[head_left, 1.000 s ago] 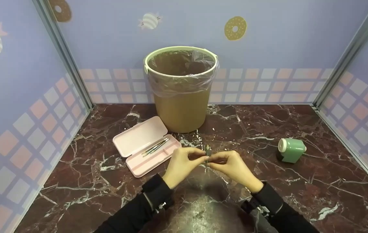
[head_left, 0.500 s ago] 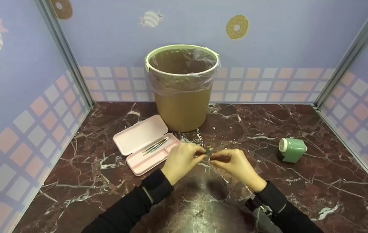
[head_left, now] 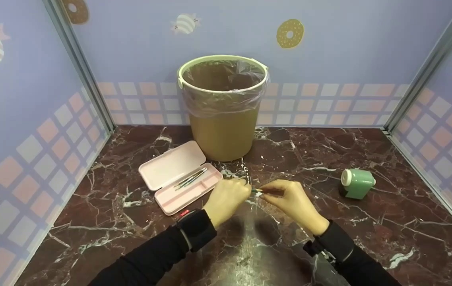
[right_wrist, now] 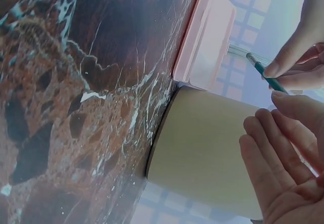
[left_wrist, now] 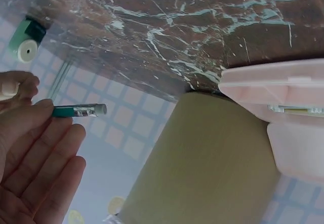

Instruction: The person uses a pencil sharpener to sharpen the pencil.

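1. One open pink hinged case [head_left: 169, 206] lies to the left of the bin and nearer the camera, its flat lid beside the bin's base. Several slim pencils [head_left: 191, 179] with silvery ends rest in its long compartment.

2. Tan round bin [head_left: 222, 133], pale-rimmed and lined with clear plastic film, stands upright on a dark red marble-patterned tabletop [head_left: 90, 242] veined in white.

3. Left hand [head_left: 229, 198], emerging from a black sleeve [head_left: 150, 248], is on the camera's side of the bin, near the case. Its thumb and forefinger pinch a short green pencil; the remaining fingers are loosely extended.

4. Short green pencil [head_left: 256, 190] is held above the tabletop, in front of the bin. The left wrist view shows its silvery band and pale eraser end; its bare wood end points toward the right hand.

5. Right hand [head_left: 292, 204], in front of the bin and to its right, has thumb and forefinger close together at the wood end, other fingers loosely bent; whether it grips the pencil I cannot tell.

6. Green box-shaped object [head_left: 359, 184] with a white disc sits well to the bin's right.
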### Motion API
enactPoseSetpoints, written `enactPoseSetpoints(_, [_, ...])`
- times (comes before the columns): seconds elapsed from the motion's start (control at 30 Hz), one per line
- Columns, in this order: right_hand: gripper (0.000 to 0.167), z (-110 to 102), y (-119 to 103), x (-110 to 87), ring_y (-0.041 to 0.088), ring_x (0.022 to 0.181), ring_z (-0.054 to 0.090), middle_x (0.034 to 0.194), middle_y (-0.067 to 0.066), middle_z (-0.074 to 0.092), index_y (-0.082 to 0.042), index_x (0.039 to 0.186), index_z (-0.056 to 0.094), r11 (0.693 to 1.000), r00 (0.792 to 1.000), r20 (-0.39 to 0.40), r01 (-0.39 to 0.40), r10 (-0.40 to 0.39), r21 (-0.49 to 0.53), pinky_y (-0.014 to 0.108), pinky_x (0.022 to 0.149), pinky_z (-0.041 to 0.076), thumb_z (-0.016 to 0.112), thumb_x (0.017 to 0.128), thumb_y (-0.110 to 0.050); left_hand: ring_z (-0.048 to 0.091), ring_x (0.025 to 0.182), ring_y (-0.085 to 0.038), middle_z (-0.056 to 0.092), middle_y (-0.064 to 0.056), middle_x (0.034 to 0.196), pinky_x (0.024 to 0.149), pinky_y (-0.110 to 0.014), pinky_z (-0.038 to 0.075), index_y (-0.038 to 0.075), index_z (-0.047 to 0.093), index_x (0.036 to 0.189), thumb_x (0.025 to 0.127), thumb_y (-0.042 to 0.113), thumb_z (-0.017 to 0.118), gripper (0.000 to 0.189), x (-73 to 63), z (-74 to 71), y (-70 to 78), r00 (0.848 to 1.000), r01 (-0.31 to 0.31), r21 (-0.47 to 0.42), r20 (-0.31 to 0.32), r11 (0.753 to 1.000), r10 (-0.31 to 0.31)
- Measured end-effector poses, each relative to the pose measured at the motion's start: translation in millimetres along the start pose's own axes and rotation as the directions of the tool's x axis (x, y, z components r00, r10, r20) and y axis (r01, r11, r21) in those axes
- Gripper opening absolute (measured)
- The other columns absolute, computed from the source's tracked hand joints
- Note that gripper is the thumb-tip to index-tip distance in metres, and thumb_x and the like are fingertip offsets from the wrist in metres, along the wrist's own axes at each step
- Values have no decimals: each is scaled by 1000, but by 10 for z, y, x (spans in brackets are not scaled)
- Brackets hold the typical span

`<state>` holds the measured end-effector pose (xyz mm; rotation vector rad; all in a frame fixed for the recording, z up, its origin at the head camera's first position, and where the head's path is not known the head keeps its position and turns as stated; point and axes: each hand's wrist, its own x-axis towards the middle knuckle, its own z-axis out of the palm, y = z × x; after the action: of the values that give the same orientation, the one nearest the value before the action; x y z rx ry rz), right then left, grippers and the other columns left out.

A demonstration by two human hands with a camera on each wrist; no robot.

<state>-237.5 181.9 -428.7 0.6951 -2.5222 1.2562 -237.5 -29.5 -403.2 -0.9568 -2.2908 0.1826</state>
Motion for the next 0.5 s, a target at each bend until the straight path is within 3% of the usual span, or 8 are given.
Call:
enactPoseSetpoints(0.23, [17,29,-24,8,24,92,77,100,9,80,-6,102,79,998,998,23,61,-61,-19,33,86,63,80,85,-7,62,60,-7,70,7,72,49,-21,49,21,74,78,83,19,75,6,-5,23,64,999,-50,95,25,994,48])
enactPoseSetpoints(0.5, [14,75,-29,2,23,86,77,95,9,80,-6,99,80,989,992,18,125,-124,-84,29,80,63,80,85,-5,62,59,-6,70,8,72,49,-21,50,21,73,76,83,22,76,7,-10,30,112,998,-56,104,22,993,54])
